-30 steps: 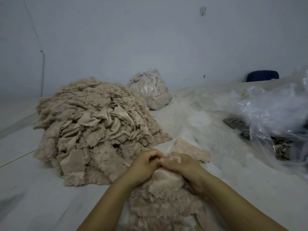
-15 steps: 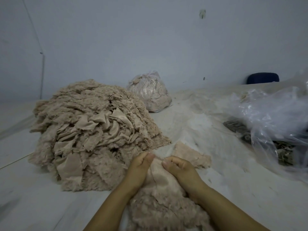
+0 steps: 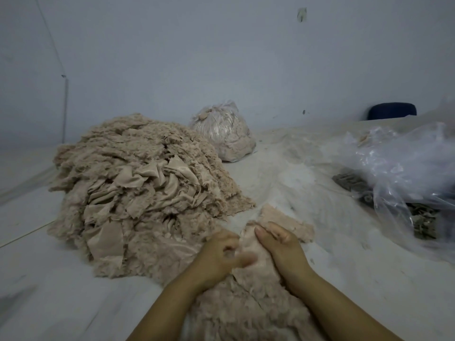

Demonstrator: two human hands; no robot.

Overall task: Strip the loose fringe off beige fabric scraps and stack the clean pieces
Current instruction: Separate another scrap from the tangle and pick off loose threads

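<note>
A large heap of beige fabric scraps (image 3: 138, 190) with fuzzy fringe rises at the left. A smaller pile of fringed scraps (image 3: 248, 306) lies in front of me between my forearms. My left hand (image 3: 219, 257) has its fingers curled and pinches the left edge of one beige scrap (image 3: 248, 242) on top of that pile; its thumb is blurred. My right hand (image 3: 278, 242) grips the same scrap's right side, thumb up. Just beyond my right hand lies a flat pinkish-beige piece (image 3: 293, 223).
A tied clear bag of beige fluff (image 3: 224, 134) sits at the back by the wall. A big crumpled clear plastic bag (image 3: 403, 173) with dark olive scraps (image 3: 423, 220) fills the right. A dark blue object (image 3: 391, 114) stands behind it. Lint dusts the white surface (image 3: 295, 183).
My hands, pressed together at the scrap's top a second ago, have drawn apart. The left hand has pulled back toward me; the right stays on the scrap.
</note>
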